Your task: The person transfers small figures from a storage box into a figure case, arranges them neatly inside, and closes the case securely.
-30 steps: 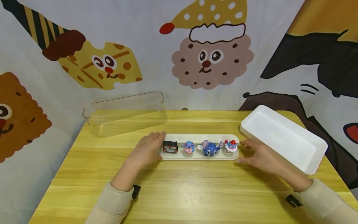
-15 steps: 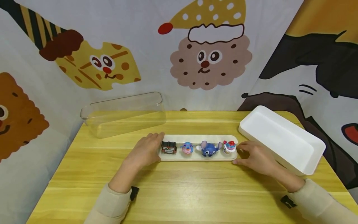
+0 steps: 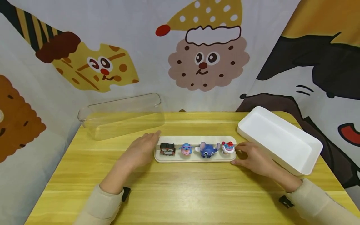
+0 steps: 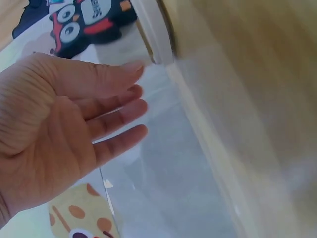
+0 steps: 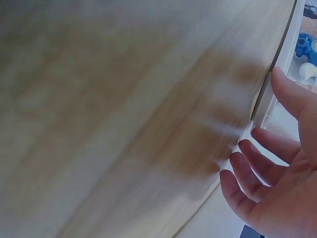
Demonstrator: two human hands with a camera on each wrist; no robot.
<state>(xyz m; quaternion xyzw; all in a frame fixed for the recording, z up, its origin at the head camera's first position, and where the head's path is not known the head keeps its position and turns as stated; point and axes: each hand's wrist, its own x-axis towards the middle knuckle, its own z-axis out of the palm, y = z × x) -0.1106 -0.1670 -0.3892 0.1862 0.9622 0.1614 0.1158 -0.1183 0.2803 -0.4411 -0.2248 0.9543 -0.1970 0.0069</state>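
Observation:
A long white tray [image 3: 197, 139] with rounded ends lies mid-table. On it stand, in a row, a dark owl-like figurine [image 3: 167, 149], a small blue and pink figurine [image 3: 186, 149], a blue big-eared figurine [image 3: 208, 150] and a white, blue and red figurine [image 3: 228, 148]. My left hand [image 3: 140, 150] is beside the tray's left end, holding nothing; its fingers are extended in the left wrist view. At the right end is my right hand [image 3: 255, 158], its thumb touching the tray's edge and its fingers loosely bent in the right wrist view.
Behind the left hand a clear plastic bin [image 3: 123, 125] stands at the table's back left. A white rectangular box [image 3: 281, 137] sits at an angle on the right, close to my right hand. A cartoon-printed cloth [image 3: 149, 68] hangs behind the wooden table [image 3: 194, 190].
My left hand has come away from the tray's left end, moving slightly left. The right hand has moved left to the tray's right end. The head view has shifted a little.

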